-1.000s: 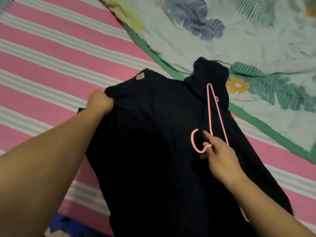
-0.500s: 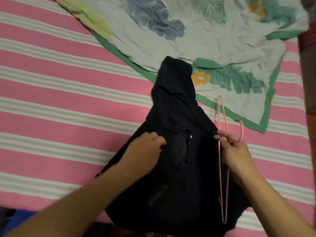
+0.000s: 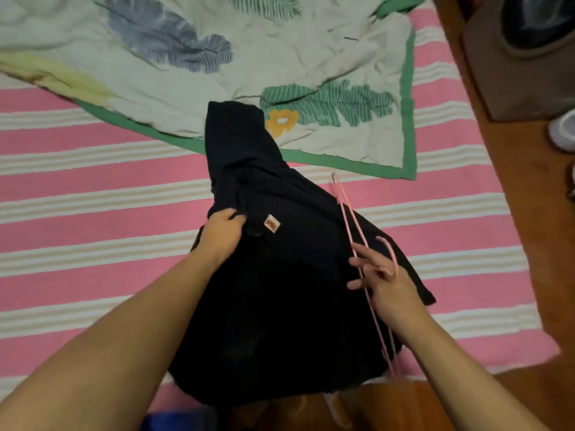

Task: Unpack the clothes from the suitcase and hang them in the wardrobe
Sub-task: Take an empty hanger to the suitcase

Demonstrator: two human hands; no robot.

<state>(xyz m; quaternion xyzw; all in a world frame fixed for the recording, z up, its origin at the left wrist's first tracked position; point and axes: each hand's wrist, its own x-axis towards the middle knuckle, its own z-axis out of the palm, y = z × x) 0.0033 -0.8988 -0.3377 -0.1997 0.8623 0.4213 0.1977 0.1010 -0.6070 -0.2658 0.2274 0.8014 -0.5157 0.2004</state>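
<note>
A black garment lies bunched on the pink striped bed cover, one sleeve reaching up onto the floral blanket. A small white and red label shows near its neck. My left hand grips the fabric next to that label. My right hand holds a thin pink wire hanger over the garment's right side, with the hook curving by my fingers. The hanger's lower end runs down past my wrist.
A pale floral blanket with a green border covers the far part of the bed. Wooden floor lies to the right, with a brown container and a white object on it. Something blue shows at the bottom edge.
My left hand has moved up along the garment and taken hold near the neck label, which now shows. The view has shifted right, and the hanger has stayed in my right hand.
</note>
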